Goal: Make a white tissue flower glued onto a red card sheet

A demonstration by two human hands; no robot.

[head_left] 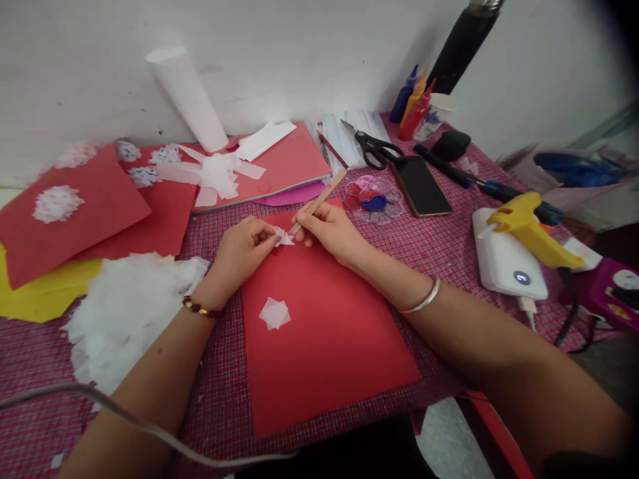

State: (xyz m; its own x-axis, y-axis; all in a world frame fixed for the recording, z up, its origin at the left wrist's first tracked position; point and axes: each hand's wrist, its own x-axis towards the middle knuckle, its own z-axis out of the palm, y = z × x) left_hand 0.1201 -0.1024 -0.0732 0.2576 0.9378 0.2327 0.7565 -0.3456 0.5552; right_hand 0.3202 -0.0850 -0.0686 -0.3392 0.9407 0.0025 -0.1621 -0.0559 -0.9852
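A red paper sheet [329, 346] lies on the checked tablecloth in front of me. My left hand [242, 249] is closed, pinching a small piece of white tissue [282, 237] at the sheet's far edge. My right hand [329, 229] is closed on a thin wooden stick [322, 197], whose lower tip touches that tissue. Two small white tissue squares [274, 313] lie overlapped on the middle of the sheet.
A heap of white tissue [124, 313] lies at my left, with red sheets [74, 206] and yellow paper beyond it. Scissors [374, 148], a phone [420, 185], a clear paint palette [372, 198], paint bottles [413, 103], a yellow glue gun [532, 229] and a white power bank [506, 259] stand at right.
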